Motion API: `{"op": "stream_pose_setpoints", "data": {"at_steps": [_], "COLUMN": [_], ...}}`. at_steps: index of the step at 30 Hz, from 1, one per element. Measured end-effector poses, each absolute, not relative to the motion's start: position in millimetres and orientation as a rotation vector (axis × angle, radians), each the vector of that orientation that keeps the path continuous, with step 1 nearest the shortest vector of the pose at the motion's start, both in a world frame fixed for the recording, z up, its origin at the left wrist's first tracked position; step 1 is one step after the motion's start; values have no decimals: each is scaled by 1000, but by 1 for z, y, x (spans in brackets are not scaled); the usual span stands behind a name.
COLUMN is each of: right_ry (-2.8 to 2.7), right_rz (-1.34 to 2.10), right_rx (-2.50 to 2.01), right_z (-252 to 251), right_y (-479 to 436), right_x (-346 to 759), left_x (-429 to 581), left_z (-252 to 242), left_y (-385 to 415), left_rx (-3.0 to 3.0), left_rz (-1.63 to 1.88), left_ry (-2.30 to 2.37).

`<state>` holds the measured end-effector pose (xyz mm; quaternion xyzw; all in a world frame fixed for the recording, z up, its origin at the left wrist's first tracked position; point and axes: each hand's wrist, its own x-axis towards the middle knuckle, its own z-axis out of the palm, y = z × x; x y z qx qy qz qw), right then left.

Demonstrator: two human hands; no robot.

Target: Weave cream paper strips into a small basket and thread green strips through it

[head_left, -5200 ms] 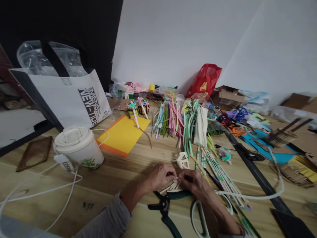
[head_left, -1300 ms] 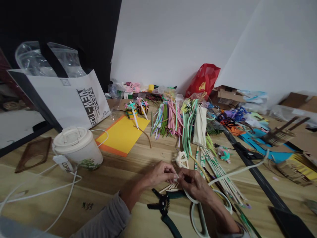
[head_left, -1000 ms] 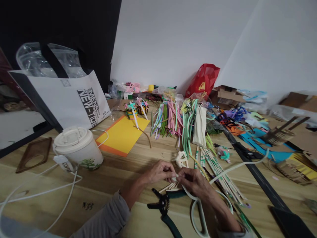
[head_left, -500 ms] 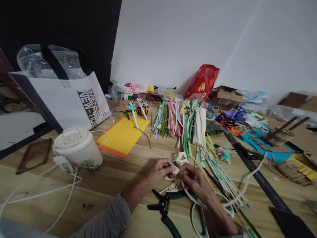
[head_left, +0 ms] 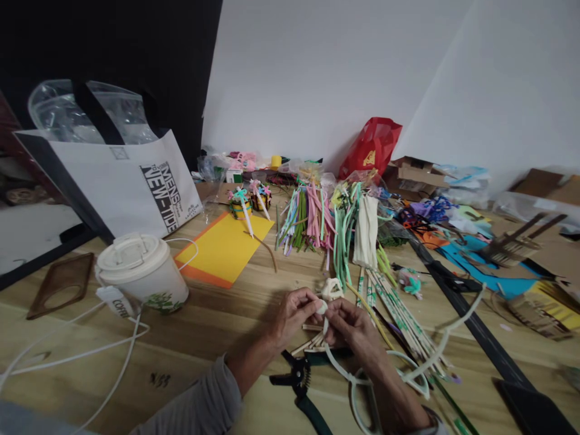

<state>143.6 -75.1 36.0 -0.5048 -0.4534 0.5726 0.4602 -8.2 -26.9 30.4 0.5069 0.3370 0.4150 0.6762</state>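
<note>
My left hand (head_left: 294,317) and my right hand (head_left: 353,329) meet above the table, pinching a long white flexible strip (head_left: 446,335) at its curled end. The strip loops down past my right wrist and rises to the right. Just beyond my fingers stands a small woven white piece (head_left: 333,290). Under my hands lie several pale sticks (head_left: 312,345), beside green-handled pliers (head_left: 298,377). White-handled scissors (head_left: 362,402) lie partly hidden beneath my right forearm.
A lidded paper cup (head_left: 142,272) and white cable stand at left, before a white tote bag (head_left: 122,187). Bundles of coloured paper strips (head_left: 308,220) and a yellow card (head_left: 222,251) lie ahead. Long green-patterned sticks (head_left: 403,320) and a black ruler (head_left: 471,320) lie right.
My hands have drawn slightly apart and up, with the curled strip end now showing between them. The strip's long free end has shifted a little to the right.
</note>
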Motion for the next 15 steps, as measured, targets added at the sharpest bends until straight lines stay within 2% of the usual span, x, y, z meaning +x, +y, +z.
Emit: {"op": "stream_pose_setpoints", "data": {"at_steps": [7, 15], "right_ry": [-1087, -1195], "right_rz": [1457, 1342], "right_rx": [-1241, -1238], "right_z": [34, 36], "right_y": [-75, -74], "right_x": [144, 144], "left_x": [-6, -4], "left_z": [25, 22], "left_y": [-28, -29], "left_rx": [1161, 1211], "left_rz": [946, 930], "left_ry": [762, 745]}}
